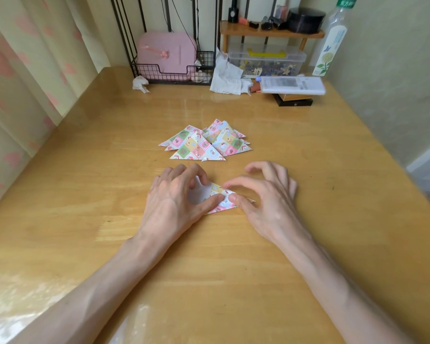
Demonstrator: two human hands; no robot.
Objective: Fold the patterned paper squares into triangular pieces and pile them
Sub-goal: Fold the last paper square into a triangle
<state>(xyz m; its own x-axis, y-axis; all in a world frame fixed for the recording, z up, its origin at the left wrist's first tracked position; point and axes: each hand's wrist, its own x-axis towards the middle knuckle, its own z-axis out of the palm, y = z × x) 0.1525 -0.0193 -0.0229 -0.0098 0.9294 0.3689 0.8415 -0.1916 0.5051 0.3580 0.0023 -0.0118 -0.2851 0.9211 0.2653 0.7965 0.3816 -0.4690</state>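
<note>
One patterned paper square (pixel 215 194) lies partly folded on the wooden table (pixel 109 170), its white underside showing between my hands. My left hand (pixel 176 199) covers its left part, thumb on the paper, fingers curled over its far edge. My right hand (pixel 266 197) meets it from the right, thumb and forefinger pinching the paper at the fold. Both thumbs nearly touch in the middle. Beyond my hands sits a loose pile of folded triangles (pixel 206 142) in the same pastel cartoon print.
At the table's far edge stand a black wire rack (pixel 174 73) with a pink case, crumpled tissues (pixel 227 75), a clear plastic box (pixel 266 62), a white flat pack (pixel 292 84) on a dark box, and a tall bottle (pixel 332 40). A curtain hangs left.
</note>
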